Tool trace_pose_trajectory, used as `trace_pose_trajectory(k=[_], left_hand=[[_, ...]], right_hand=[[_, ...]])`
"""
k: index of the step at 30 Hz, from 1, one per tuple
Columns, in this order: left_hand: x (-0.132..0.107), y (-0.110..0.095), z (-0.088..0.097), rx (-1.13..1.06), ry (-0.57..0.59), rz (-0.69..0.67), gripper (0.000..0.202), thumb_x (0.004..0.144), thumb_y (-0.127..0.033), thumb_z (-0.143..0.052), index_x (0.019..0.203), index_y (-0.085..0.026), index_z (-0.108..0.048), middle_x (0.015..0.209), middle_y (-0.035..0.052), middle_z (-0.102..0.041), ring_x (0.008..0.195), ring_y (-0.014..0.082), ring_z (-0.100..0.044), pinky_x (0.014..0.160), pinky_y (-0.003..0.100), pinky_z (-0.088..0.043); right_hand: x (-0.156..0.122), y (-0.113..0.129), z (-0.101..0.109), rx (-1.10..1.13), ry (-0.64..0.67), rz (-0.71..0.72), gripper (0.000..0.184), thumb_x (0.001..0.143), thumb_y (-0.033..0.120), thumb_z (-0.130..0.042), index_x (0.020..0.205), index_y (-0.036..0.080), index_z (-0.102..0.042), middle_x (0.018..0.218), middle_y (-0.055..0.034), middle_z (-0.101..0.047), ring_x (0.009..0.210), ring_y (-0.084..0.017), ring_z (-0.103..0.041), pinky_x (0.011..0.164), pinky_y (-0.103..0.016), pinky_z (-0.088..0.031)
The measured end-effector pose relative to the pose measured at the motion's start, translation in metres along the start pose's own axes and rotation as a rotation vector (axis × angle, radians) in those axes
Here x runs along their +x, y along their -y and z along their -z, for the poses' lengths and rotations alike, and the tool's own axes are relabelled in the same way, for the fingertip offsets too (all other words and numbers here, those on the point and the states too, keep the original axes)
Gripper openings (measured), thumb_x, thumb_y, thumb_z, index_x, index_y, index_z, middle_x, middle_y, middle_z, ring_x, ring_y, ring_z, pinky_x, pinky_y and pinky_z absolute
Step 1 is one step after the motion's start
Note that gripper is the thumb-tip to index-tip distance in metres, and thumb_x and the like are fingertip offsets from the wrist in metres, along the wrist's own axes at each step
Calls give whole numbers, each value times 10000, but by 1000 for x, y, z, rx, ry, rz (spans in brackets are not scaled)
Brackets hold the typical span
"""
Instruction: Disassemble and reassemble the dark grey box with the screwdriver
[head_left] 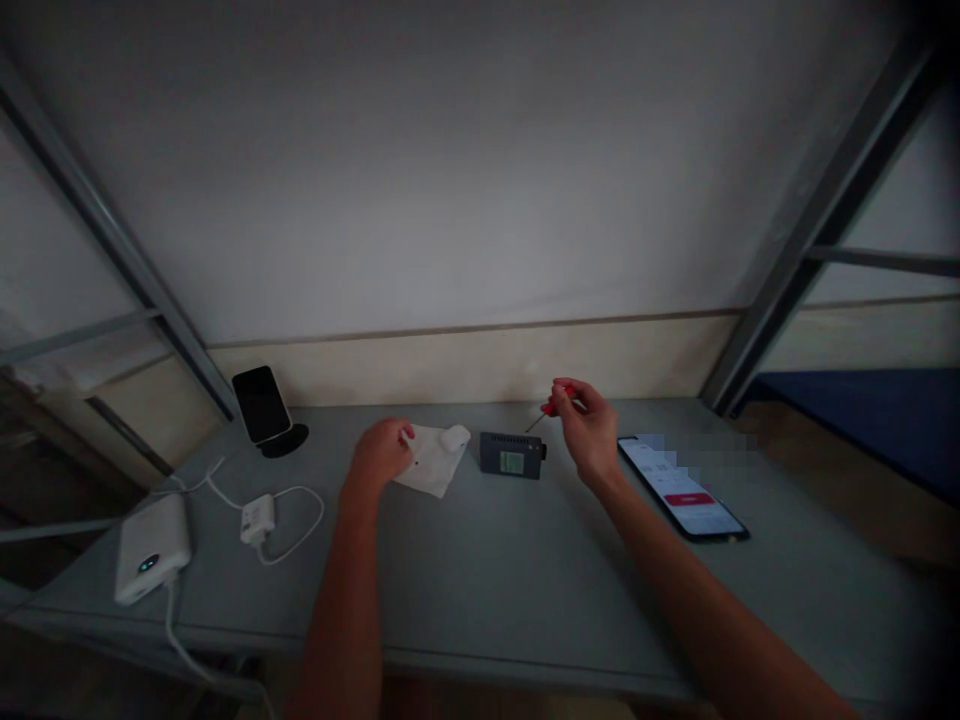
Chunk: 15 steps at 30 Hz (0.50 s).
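In my right hand (589,425) is a small screwdriver with a red handle (559,398), its thin shaft slanting down to the left. The shaft's tip is close to the top edge of a small dark box-shaped device (491,458), which has vents along its top and a pale label on the side facing me. Left of the box lies a white paper or cloth sheet (427,475) with tiny dark specks and a rounded white object (454,437) on it. Curled fingers of my left hand (382,450) are at the sheet's left edge; whatever they pinch is hidden.
A phone (679,490) with a lit screen lies to the right on the grey table (480,570). At the left are a dark-screened phone on a stand (261,404), a white charger (258,518) with a looped cable, and a white power bank (154,548). Metal posts flank the table.
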<state>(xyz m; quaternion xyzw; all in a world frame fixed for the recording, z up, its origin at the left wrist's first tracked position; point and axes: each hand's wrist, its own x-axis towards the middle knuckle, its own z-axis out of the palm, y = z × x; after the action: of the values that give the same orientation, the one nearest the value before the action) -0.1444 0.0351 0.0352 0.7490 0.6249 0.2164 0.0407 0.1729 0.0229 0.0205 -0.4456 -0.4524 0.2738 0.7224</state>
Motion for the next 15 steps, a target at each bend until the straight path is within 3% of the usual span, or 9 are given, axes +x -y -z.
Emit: trace_pose_trajectory(k=[5, 10, 15], left_hand=[[0, 31, -7, 39, 180, 80, 219, 826, -69, -580, 956, -165, -727, 918, 82, -729, 825, 179, -658, 756, 257, -452], [2, 31, -13, 31, 202, 99, 122, 834, -118, -628, 884, -171, -726, 855, 57, -722, 764, 157, -646, 709, 238, -432], [2, 27, -12, 31, 185, 75, 122, 881, -143, -580, 844, -152, -695, 908, 90, -722, 857, 180, -654, 770, 253, -444]], right_hand=[[4, -5, 4, -11, -7, 14, 417, 843, 514, -668, 1059, 157, -681, 763, -10, -653, 676, -168, -696, 695, -330, -568], [5, -3, 5, -10, -12, 16, 420, 839, 514, -674, 1057, 155, -680, 756, -11, -656, 680, -171, -698, 701, -332, -570], [7, -4, 6, -7, -23, 26, 428, 836, 523, -674, 1059, 158, -684, 775, -11, -657, 681, -165, -696, 718, -336, -569]])
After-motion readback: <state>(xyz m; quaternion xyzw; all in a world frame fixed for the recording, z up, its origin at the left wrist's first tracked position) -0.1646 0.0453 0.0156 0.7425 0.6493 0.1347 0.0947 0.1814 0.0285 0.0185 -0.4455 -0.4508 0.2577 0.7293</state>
